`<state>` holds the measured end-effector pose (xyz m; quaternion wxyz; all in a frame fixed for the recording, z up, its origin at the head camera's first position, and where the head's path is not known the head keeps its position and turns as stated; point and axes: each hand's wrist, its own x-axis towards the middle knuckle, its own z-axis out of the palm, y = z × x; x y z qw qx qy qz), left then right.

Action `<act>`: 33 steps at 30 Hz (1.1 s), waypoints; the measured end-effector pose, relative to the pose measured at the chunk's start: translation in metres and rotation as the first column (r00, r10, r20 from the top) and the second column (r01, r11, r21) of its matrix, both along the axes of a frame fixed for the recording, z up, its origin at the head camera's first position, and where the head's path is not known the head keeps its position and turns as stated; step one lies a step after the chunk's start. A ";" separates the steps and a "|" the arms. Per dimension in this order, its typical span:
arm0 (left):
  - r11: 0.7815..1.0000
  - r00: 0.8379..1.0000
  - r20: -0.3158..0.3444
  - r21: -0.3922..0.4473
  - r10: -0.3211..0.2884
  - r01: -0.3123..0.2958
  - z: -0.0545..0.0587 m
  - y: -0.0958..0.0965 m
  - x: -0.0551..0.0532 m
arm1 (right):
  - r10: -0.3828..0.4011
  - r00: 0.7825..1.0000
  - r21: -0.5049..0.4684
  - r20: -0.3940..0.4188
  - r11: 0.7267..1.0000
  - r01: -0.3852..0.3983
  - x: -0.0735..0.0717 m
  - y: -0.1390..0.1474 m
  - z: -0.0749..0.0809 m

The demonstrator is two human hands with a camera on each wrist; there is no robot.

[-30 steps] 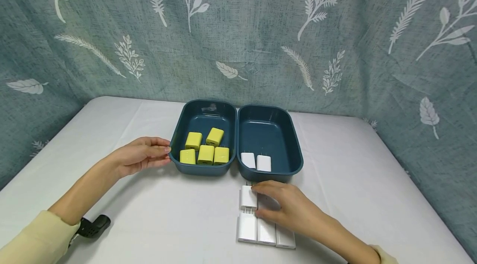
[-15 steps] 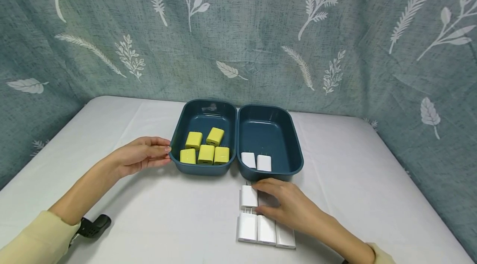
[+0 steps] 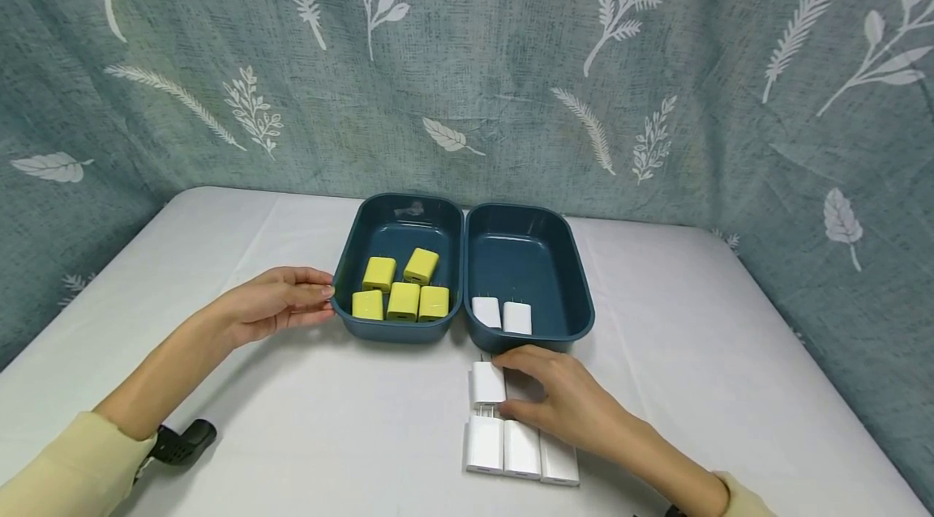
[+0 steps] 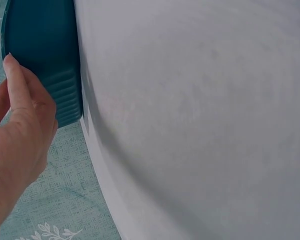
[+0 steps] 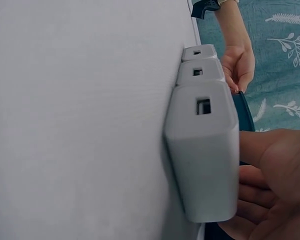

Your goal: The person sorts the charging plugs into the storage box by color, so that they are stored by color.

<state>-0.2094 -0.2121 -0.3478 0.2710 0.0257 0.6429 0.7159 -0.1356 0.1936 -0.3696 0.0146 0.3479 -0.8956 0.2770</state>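
Left hand (image 3: pixel 280 306): fingers relaxed, not clenched, tips touching the outer side of the left bin (image 3: pixel 397 332). That bin, just past those fingertips, holds five yellow chargers (image 3: pixel 404 302), all off its far end: three along the near wall, two behind. Right hand (image 3: pixel 565 399): index and thumb pinch a white charger (image 3: pixel 488 384) end to end, prongs toward the right bin (image 3: pixel 547 274). Right bin is just ahead of the index fingertip, beside the left bin; two white units (image 3: pixel 517 318) sit in its near end, prongs pointing away from the fingers. Below the right thumb, a row of three white adapters (image 3: pixel 521 450) lies side by side on the tablecloth (image 3: pixel 328 436), third partly covered by the hand.
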 end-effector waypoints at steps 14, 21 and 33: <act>1.000 1.000 0.010 0.001 0.004 -0.004 0.002 0.000 -0.001 | -0.020 1.000 -0.049 -0.007 0.999 0.020 -0.002 0.004 -0.001; 1.000 1.000 0.010 -0.006 0.004 -0.004 0.001 0.000 -0.001 | 0.007 0.999 -0.071 -0.047 0.997 -0.010 -0.001 0.007 0.000; 1.000 1.000 0.006 0.006 0.009 -0.009 -0.001 0.000 0.000 | -0.001 0.993 -0.134 -0.120 0.991 -0.015 0.009 0.011 0.008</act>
